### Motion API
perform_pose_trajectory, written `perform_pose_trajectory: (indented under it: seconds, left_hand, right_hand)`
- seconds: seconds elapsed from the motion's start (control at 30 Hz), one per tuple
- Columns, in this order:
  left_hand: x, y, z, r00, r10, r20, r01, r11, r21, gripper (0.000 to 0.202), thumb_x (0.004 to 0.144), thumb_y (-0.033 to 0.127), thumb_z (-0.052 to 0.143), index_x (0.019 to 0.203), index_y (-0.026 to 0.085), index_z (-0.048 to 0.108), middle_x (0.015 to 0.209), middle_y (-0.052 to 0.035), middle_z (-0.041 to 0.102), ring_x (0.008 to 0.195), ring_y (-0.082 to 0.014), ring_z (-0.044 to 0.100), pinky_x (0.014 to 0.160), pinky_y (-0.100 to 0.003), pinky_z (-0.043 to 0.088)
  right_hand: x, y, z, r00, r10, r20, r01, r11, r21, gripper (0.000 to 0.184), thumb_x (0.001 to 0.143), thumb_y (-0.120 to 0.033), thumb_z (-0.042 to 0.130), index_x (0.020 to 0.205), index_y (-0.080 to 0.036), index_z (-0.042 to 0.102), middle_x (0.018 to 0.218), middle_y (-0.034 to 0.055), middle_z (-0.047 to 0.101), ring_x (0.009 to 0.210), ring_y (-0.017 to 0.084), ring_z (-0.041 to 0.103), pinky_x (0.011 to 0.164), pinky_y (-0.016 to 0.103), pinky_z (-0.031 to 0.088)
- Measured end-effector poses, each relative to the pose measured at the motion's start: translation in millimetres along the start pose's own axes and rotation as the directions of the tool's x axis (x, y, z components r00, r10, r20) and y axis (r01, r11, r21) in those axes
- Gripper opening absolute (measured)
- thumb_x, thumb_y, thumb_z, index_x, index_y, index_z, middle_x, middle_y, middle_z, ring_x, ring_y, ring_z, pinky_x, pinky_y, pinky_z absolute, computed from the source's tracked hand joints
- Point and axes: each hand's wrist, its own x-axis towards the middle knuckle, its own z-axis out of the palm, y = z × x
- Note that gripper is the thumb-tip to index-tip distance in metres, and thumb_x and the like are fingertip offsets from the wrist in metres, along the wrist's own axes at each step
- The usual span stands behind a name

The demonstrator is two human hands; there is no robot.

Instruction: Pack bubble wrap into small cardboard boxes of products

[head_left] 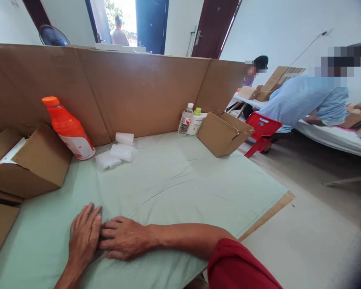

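Observation:
My left hand (pixel 84 235) lies palm down on the pale green cloth (pixel 174 188), fingers stretched forward. Beside it my right hand (pixel 123 237) rests flat, its fingers pointing left and their tips touching or nearly touching the left hand. Neither hand holds anything. Beyond them, several folded pieces of clear bubble wrap (pixel 116 154) sit near the cardboard screen. A large orange bottle (pixel 69 130) with a white label leans left of the wrap.
Open cardboard boxes (pixel 42 164) stand at the left. Along the cardboard screen (pixel 150 92) are a clear water bottle (pixel 185 121), a white bottle with a green cap (pixel 196 122) and another cardboard box (pixel 221 134). A person in blue (pixel 307 96) sits on a red chair (pixel 263 128).

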Motion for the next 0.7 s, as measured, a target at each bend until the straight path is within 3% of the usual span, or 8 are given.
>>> perform_pose_trajectory:
  seconds: [0.13, 0.27, 0.33, 0.43, 0.5, 0.57, 0.63, 0.7]
  left_hand:
    - [-18, 67, 19.3, 0.987, 0.150, 0.060, -0.157, 0.978, 0.136, 0.054, 0.101, 0.043, 0.039, 0.134, 0.009, 0.065, 0.148, -0.0257, 0.055, 0.141, -0.0410, 0.048, 0.115, -0.064, 0.035]
    - [-34, 143, 36.2, 0.924, 0.329, 0.193, -0.348, 0.935, 0.073, 0.052, 0.096, 0.039, 0.054, 0.143, 0.017, 0.059, 0.157, -0.0205, 0.049, 0.147, -0.0384, 0.043, 0.119, -0.062, 0.030]
    - [-36, 176, 40.4, 0.873, 0.393, 0.290, -0.406, 0.914, -0.020, 0.057, 0.094, 0.040, 0.059, 0.147, 0.021, 0.054, 0.160, -0.0171, 0.045, 0.150, -0.0371, 0.038, 0.122, -0.061, 0.026]
    - [-35, 213, 41.4, 0.769, 0.485, 0.417, -0.443, 0.874, -0.200, 0.063, 0.093, 0.047, 0.060, 0.151, 0.026, 0.048, 0.164, -0.0117, 0.040, 0.155, -0.0347, 0.031, 0.126, -0.059, 0.021]
    - [-32, 225, 40.5, 0.712, 0.530, 0.461, -0.442, 0.848, -0.292, 0.065, 0.094, 0.051, 0.058, 0.152, 0.025, 0.047, 0.165, -0.0107, 0.038, 0.156, -0.0343, 0.028, 0.127, -0.059, 0.018]
    - [-28, 231, 39.5, 0.693, 0.540, 0.478, -0.422, 0.841, -0.338, 0.065, 0.093, 0.053, 0.058, 0.151, 0.024, 0.048, 0.165, -0.0113, 0.038, 0.156, -0.0347, 0.028, 0.128, -0.059, 0.016]
    - [-26, 232, 38.9, 0.700, 0.530, 0.480, -0.394, 0.846, -0.360, 0.065, 0.092, 0.053, 0.059, 0.149, 0.023, 0.050, 0.164, -0.0116, 0.041, 0.155, -0.0344, 0.029, 0.128, -0.059, 0.016]
    - [-26, 230, 39.3, 0.712, 0.524, 0.468, -0.375, 0.847, -0.377, 0.062, 0.091, 0.051, 0.061, 0.146, 0.023, 0.052, 0.162, -0.0113, 0.043, 0.155, -0.0333, 0.031, 0.128, -0.059, 0.017]
  right_hand:
    - [-85, 47, -43, 0.959, 0.282, 0.034, -0.284, 0.957, 0.056, 0.030, 0.092, -0.036, 0.066, 0.119, -0.023, 0.070, 0.138, 0.0063, 0.067, 0.131, 0.022, 0.057, 0.104, 0.038, 0.046]
    - [-173, 129, -122, 0.639, 0.731, -0.240, -0.762, 0.644, -0.070, 0.028, 0.086, -0.020, 0.065, 0.113, -0.021, 0.073, 0.134, 0.0137, 0.069, 0.128, 0.029, 0.061, 0.106, 0.049, 0.046]
    - [-213, 173, -172, 0.481, 0.726, -0.492, -0.870, 0.463, -0.168, 0.033, 0.084, -0.022, 0.068, 0.116, -0.021, 0.073, 0.135, 0.0150, 0.068, 0.130, 0.032, 0.059, 0.106, 0.052, 0.044]
    - [-272, 229, -241, 0.328, 0.665, -0.671, -0.937, 0.318, -0.143, 0.047, 0.091, -0.028, 0.060, 0.134, -0.011, 0.063, 0.151, 0.0292, 0.049, 0.142, 0.045, 0.042, 0.105, 0.068, 0.030]
    - [-310, 259, -272, 0.281, 0.604, -0.746, -0.959, 0.207, -0.194, 0.042, 0.095, -0.041, 0.058, 0.127, -0.017, 0.069, 0.147, 0.0266, 0.055, 0.137, 0.041, 0.047, 0.099, 0.061, 0.033]
    - [-340, 285, -289, 0.267, 0.596, -0.757, -0.963, 0.195, -0.186, 0.040, 0.092, -0.057, 0.058, 0.084, -0.022, 0.075, 0.111, 0.0242, 0.072, 0.117, 0.037, 0.061, 0.085, 0.054, 0.038]
    - [-356, 303, -294, 0.272, 0.633, -0.725, -0.960, 0.232, -0.157, 0.057, 0.086, -0.069, 0.058, 0.047, -0.028, 0.054, 0.075, 0.0190, 0.068, 0.094, 0.032, 0.066, 0.073, 0.050, 0.038]
    - [-356, 309, -291, 0.299, 0.662, -0.688, -0.949, 0.282, -0.141, 0.067, 0.085, -0.074, 0.057, 0.037, -0.029, 0.041, 0.057, 0.0124, 0.059, 0.079, 0.029, 0.065, 0.069, 0.048, 0.037]
